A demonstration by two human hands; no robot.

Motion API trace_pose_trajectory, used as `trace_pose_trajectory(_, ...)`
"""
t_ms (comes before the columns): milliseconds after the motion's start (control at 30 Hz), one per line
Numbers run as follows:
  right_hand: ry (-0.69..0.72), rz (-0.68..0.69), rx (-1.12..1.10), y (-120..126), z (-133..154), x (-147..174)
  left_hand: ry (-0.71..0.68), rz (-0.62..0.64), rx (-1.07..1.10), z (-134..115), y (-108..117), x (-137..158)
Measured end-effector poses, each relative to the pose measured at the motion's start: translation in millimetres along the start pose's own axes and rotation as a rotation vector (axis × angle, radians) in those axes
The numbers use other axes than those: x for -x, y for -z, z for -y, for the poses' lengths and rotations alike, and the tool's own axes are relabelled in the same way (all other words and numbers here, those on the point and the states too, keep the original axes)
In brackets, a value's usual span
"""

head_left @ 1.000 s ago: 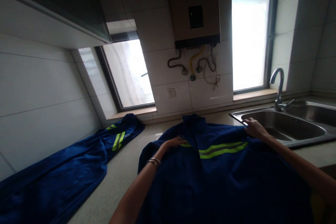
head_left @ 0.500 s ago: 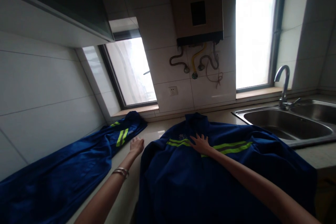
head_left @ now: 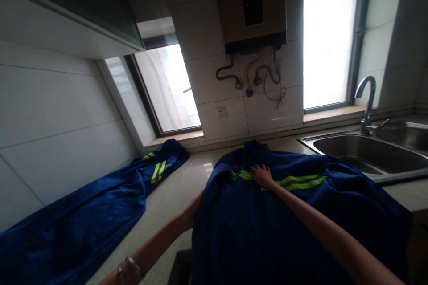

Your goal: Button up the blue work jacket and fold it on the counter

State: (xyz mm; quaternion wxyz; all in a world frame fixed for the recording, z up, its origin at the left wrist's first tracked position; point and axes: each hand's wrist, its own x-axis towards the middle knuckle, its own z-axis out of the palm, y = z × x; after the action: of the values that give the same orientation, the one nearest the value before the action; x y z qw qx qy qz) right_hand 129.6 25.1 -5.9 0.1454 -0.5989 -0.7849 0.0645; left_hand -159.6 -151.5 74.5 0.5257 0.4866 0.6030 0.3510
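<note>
A dark blue work jacket [head_left: 240,218] with yellow-green and grey reflective bands lies spread over the counter, its collar toward the wall. On its chest band rests my right hand [head_left: 263,176], flat with the fingers spread. My left hand [head_left: 194,209] is at the jacket's left side. Its fingers are hidden by the cloth, so whether they grip it does not show. Along the left wall lies a second blue garment [head_left: 110,205] with matching bands, apart from both hands.
The pale counter [head_left: 167,205] runs below two windows. A double steel sink [head_left: 364,151] with a curved tap [head_left: 368,98] stands at the right, close to the jacket's sleeve. A water heater [head_left: 252,9] hangs on the wall, and a cabinet [head_left: 67,18] overhangs the left.
My left hand has gone from a closed pose above the counter to the jacket's left side, its fingers now hidden. That side of the jacket has shifted inward. My right hand stays flat on it.
</note>
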Motion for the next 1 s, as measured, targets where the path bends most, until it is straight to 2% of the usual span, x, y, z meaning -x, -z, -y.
trace_pose_trajectory(67, -0.002, -0.009, -0.006, 0.2, -6.6, 0.3, 0.040, 0.218, 0.180, -8.0, -4.1, 15.1)
trace_pose_trajectory(100, -0.002, -0.014, -0.009, 0.2, -9.6, 0.5, 0.049, 0.261, 0.237, -9.4, -4.3, 21.6)
trace_pose_trajectory(233, -0.005, -0.032, -0.012, 1.0, -18.7, 2.3, 0.165, 0.191, 0.312, 0.6, 4.0, 36.5)
trace_pose_trajectory(333, -0.003, -0.040, -0.013, 2.9, -23.4, 3.5, 0.276, 0.183, 0.283, 8.3, 15.2, 40.0)
trace_pose_trajectory(400, -0.003, -0.043, -0.014, 4.3, -25.7, 3.6, 0.247, 0.149, 0.270, 7.6, 20.8, 43.0)
trace_pose_trajectory(500, -0.009, -0.048, -0.018, 5.5, -27.6, 3.0, 0.122, 0.122, 0.303, 3.8, 18.1, 54.2)
trace_pose_trajectory(633, -0.006, -0.060, -0.025, 4.7, -28.3, 2.4, 0.096, 0.274, 0.317, 6.2, -5.3, 79.6)
trace_pose_trajectory(733, -0.006, -0.065, -0.028, 3.9, -29.0, 2.6, 0.168, 0.341, 0.159, 1.1, -8.3, 93.5)
trace_pose_trajectory(767, -0.005, -0.066, -0.028, 3.7, -29.3, 2.7, 0.210, 0.338, 0.078, -5.4, -0.8, 95.9)
trace_pose_trajectory(833, -0.001, -0.069, -0.029, 3.7, -29.9, 3.0, 0.291, 0.305, -0.071, -27.5, 29.4, 97.3)
trace_pose_trajectory(933, 0.009, -0.072, -0.032, 4.4, -29.8, 4.2, 0.324, 0.261, -0.239, -78.6, 106.0, 91.6)
trace_pose_trajectory(1000, 0.016, -0.067, -0.033, 5.6, -28.5, 6.4, 0.244, 0.205, -0.432, -114.4, 164.5, 83.1)
